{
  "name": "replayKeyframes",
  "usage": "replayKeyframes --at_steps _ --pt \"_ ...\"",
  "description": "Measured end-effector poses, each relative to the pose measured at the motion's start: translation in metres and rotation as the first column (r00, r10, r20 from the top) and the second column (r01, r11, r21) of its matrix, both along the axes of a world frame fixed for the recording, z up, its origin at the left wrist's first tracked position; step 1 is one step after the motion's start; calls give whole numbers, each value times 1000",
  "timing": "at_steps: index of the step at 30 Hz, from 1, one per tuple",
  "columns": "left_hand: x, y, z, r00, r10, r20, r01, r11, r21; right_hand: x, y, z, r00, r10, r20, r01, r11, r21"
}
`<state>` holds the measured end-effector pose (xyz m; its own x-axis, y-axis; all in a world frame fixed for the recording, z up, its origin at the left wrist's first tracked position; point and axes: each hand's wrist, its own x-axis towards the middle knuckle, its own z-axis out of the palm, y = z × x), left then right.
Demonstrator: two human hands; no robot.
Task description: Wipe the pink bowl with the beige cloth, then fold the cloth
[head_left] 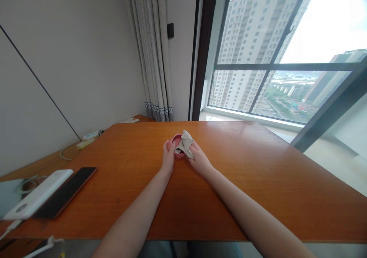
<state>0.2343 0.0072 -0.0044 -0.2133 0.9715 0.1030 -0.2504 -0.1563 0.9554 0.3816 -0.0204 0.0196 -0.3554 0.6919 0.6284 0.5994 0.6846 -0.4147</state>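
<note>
A small pink bowl (pixel 177 146) is seen resting on the orange-brown wooden table (pixel 243 174), toward its far middle, and everything else is placed here in relation to that bowl. The bowl's left side is touched by the left hand (pixel 168 155), whose fingers are laid against its rim; whether they are actually closed around it cannot be told. A crumpled beige cloth (pixel 185 143) is draped over the bowl's right part and is pinched by the fingers of the right hand (pixel 200 159), which lies just right of the bowl. Well to the left of the bowl and nearer the table's front edge, a white power bank (pixel 38 193) and a black phone (pixel 67 192) are laid side by side. Behind the bowl, a pale curtain (pixel 151 51) is hung beside a large window (pixel 283 51).
</note>
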Motion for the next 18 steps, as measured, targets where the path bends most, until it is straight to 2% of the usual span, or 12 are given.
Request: replayKeyframes --at_steps 4,9,12,15,17,18 --pt "1 -4 12 996 24 88 -18 997 -69 -8 -5 -5 1000 -6 5 6 999 -42" --pt "1 -9 22 984 8 179 -1 999 -43 -15 -13 -5 999 22 -28 -24 997 -74" --pt "6 -13 24 973 -85 216 89 996 -12 -19 -9 -11 984 -56 -171 34 991 -127" --pt "15 -20 25 951 -184 250 200 979 -37 -19 3 -22 915 -171 -366 102 974 -201" --pt "20 -24 25 929 -233 287 256 966 -45 -14 12 -28 872 -197 -448 111 971 -211" --pt "21 -25 25 915 -261 307 284 958 -33 -11 16 -29 880 -184 -437 109 975 -192"
